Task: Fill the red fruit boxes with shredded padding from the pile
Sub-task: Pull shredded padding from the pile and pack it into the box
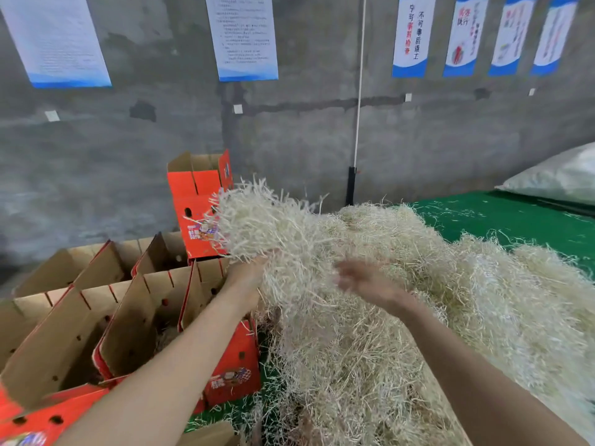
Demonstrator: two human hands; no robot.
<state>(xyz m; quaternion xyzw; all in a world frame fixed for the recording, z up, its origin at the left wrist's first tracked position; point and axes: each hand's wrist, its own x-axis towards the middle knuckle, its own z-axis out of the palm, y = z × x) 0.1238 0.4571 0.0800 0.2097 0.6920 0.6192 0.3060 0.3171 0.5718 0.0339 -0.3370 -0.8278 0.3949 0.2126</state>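
The step in hand looks like the gathering: a tangled clump of pale shredded padding (pixel 267 220) is raised at the centre of the frame, still trailing strands into the big straw-coloured pile of shredded padding (pixel 418 317) that fills the right and lower middle.

The left hand (pixel 248 273) reaches up under the clump from the lower left. Its fingers are buried in the shreds, so I cannot tell whether they curl round it or merely prop it. The right hand (pixel 363 281), blurred, hangs just over the pile right of centre with fingers spread and loose, gripping nothing that shows.

The open red cardboard fruit boxes (pixel 128 317) crowd the lower left, brown flaps standing up. The nearest touches the pile's edge, right under the left forearm. Their insides are mostly in shadow, so how full they are is hard to judge. 1 more red box with a printed front (pixel 199 201) stands higher, behind the clump. The pile lies on a green-covered bench (pixel 502 220), with a white sack (pixel 553 178) at the right edge.

Next, the clump needs tearing free of the trailing strands, likely with the right hand's help. Then it goes left over an open box and down between the flaps without snagging them.
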